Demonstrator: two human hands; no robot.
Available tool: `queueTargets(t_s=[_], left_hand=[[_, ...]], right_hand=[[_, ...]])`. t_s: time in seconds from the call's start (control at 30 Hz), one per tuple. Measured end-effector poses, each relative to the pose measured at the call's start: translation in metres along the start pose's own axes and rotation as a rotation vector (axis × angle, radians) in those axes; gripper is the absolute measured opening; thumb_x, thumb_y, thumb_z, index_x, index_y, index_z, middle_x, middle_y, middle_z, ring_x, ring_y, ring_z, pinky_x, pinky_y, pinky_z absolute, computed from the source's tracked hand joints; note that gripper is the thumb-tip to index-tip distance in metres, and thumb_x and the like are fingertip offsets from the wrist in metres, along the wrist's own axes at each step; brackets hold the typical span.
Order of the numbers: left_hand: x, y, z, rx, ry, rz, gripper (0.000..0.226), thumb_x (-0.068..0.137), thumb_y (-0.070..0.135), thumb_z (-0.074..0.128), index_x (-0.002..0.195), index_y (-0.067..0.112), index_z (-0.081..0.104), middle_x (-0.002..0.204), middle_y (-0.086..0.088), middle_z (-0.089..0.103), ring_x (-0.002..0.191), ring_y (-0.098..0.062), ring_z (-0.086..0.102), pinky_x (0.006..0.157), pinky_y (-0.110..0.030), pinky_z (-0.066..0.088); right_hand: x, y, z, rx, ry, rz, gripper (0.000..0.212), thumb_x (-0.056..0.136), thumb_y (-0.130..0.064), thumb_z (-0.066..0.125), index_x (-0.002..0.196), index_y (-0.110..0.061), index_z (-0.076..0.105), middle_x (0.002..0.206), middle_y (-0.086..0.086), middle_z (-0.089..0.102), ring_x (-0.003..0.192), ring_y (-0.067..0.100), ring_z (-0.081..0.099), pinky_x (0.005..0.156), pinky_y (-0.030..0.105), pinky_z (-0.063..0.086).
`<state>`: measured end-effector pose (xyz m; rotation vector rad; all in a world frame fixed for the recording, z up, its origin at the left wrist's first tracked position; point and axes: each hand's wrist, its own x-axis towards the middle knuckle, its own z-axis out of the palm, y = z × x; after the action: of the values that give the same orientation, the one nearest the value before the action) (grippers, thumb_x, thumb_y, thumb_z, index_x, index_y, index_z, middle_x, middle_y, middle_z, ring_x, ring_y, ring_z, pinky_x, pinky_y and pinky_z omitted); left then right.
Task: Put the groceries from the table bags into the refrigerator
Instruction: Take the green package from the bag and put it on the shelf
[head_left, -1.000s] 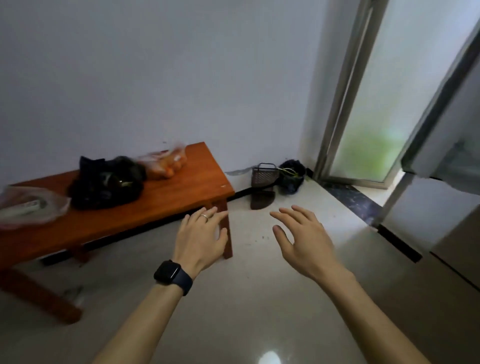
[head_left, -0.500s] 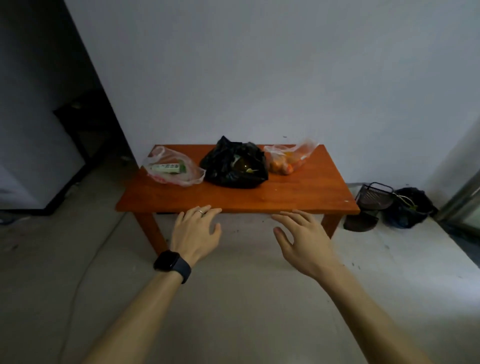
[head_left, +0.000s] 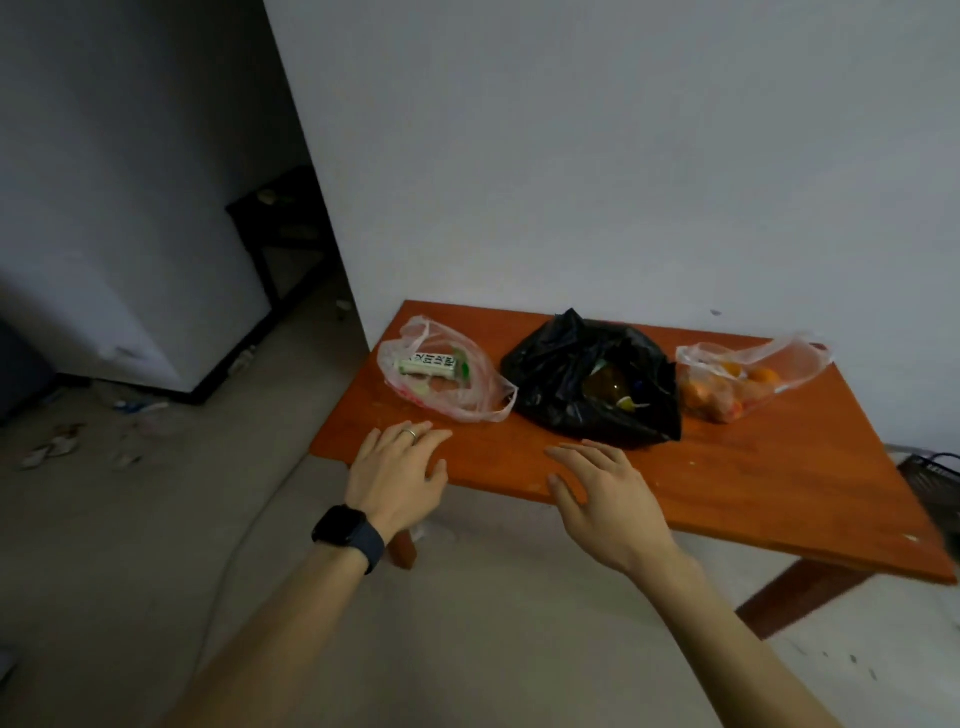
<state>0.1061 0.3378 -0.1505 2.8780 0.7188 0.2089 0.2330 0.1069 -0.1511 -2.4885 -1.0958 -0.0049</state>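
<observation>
Orange wooden surface (head_left: 727, 483) stood against a white wall, carrying three bags in a row: clear plastic bag (head_left: 441, 376), black plastic bag (head_left: 587, 379), clear bag of oranges (head_left: 737, 382). Left hand (head_left: 397, 478) and right hand (head_left: 605, 499) hovered near its front edge, fingers spread, holding nothing.

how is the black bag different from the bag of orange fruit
The black bag is opaque; the fruit bag is see-through, its orange fruit plain to see. The black bag is the bulkier heap; the fruit bag is smaller and flatter. The black bag sits mid-table; the fruit bag lies to its right. Both are crumpled plastic, resting on the table.
</observation>
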Motion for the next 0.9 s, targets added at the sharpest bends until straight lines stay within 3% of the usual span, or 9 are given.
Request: queueTargets(t_s=[0.27,0.47,0.73,0.9], left_hand=[[0.103,-0.046,0.019,0.083,-0.028,0.048,0.044,0.094,0.037,0.052,0.137,0.033,0.053,0.14,0.006,0.055,0.135,-0.018,0.042,0.115,-0.041,0.028],[0.186,-0.09,0.043,0.161,-0.079,0.197,0.041,0.087,0.029,0.059,0.128,0.026,0.062,0.136,-0.001,0.059,0.131,-0.022,0.048,0.11,-0.041,0.038],[0.338,-0.135,0.093,0.363,-0.28,0.493,0.048,0.096,0.029,0.047,0.144,0.023,0.045,0.159,-0.006,0.031,0.15,-0.025,0.016,0.123,-0.047,0.006],[0.413,-0.166,0.12,0.491,-0.417,0.598,0.048,0.098,0.026,0.048,0.146,0.021,0.044,0.16,-0.009,0.029,0.151,-0.031,0.011,0.12,-0.052,-0.004]], right_hand=[[0.113,-0.003,0.044,0.002,-0.137,-0.043,0.044,0.101,-0.047,0.042,0.142,-0.033,0.048,0.144,-0.009,0.052,0.138,0.017,0.037,0.108,0.035,0.039],[0.194,-0.007,0.09,0.008,-0.227,-0.028,0.045,0.101,-0.046,0.041,0.144,-0.033,0.045,0.144,-0.009,0.05,0.136,0.018,0.038,0.105,0.036,0.04],[0.313,-0.016,0.17,0.047,-0.341,0.143,0.049,0.101,-0.043,0.039,0.147,-0.026,0.038,0.147,-0.001,0.047,0.137,0.024,0.038,0.108,0.041,0.038],[0.371,-0.015,0.219,0.042,-0.423,0.225,0.066,0.101,-0.045,0.038,0.158,-0.028,0.008,0.164,0.0,0.019,0.147,0.027,0.025,0.115,0.046,0.032]])
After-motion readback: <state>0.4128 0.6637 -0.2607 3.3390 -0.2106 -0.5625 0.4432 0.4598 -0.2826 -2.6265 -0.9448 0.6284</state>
